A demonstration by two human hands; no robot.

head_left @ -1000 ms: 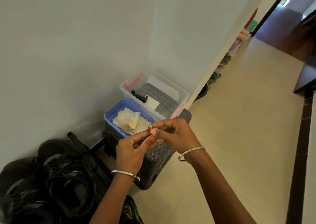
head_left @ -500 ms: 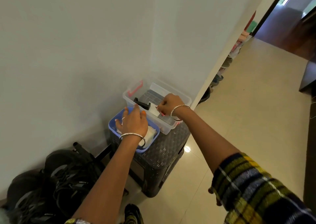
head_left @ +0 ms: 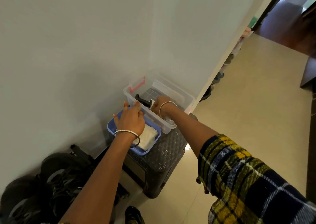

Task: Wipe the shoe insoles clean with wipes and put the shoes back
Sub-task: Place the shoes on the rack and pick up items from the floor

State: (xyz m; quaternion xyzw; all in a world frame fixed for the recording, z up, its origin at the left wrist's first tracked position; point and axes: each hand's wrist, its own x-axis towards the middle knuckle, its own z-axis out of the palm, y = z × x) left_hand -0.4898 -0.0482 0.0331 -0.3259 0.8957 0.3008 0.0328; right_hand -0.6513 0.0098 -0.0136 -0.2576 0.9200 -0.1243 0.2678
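Both arms stretch forward, hands apart. The left hand [head_left: 131, 121] hovers palm down, fingers straight and spread, over the blue tub [head_left: 153, 147], which holds the white wipes [head_left: 148, 136]. The right hand [head_left: 160, 104] dips into the clear box [head_left: 171, 128] just beyond; I cannot tell whether its hidden fingers grip anything. Both containers sit on a dark woven stool [head_left: 167, 155]. Shoes [head_left: 219, 76] line the far wall.

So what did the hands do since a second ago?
A second ago both hands met above the blue basket, pinching something small. Now they have parted and reached toward the wall. The right hand is inside the clear box, its fingers hidden, and the left hand hovers spread over the blue basket. The white wipes, both containers and the dark stool stayed put.
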